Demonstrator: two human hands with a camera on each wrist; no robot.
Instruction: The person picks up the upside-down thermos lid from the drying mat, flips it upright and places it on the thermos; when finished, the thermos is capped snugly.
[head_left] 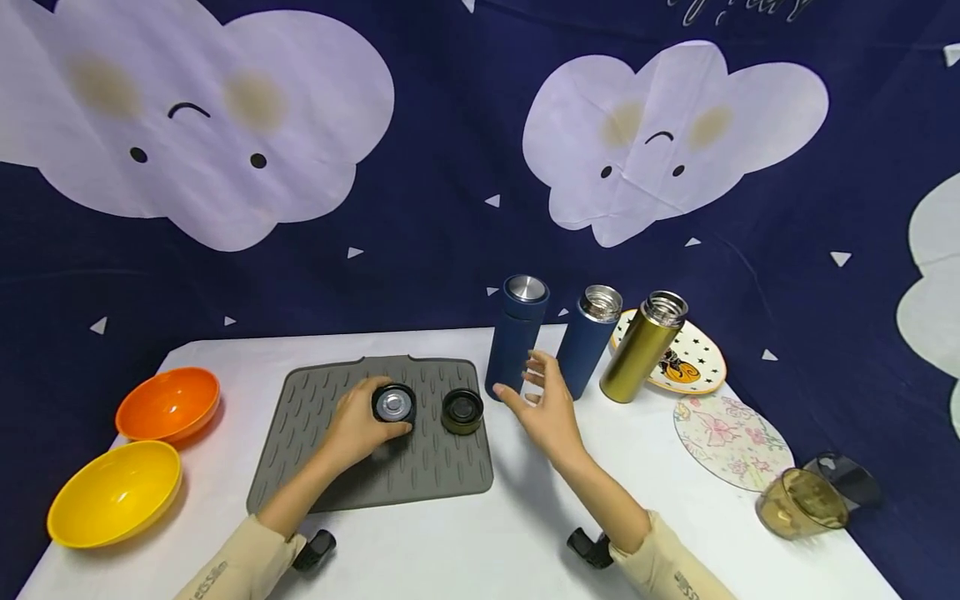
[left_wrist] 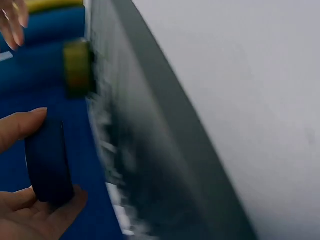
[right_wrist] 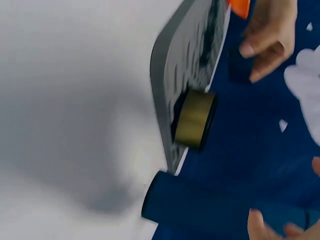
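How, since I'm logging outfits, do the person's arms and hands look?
The left sleeve and right sleeve are beige, with small dark lettering. A black wrist camera shows at each sleeve's end. The left hand and right hand wear no gloves.

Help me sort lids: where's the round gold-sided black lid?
In the head view, the lid sits on the grey ridged mat near its right edge, left of the tall capped blue bottle.
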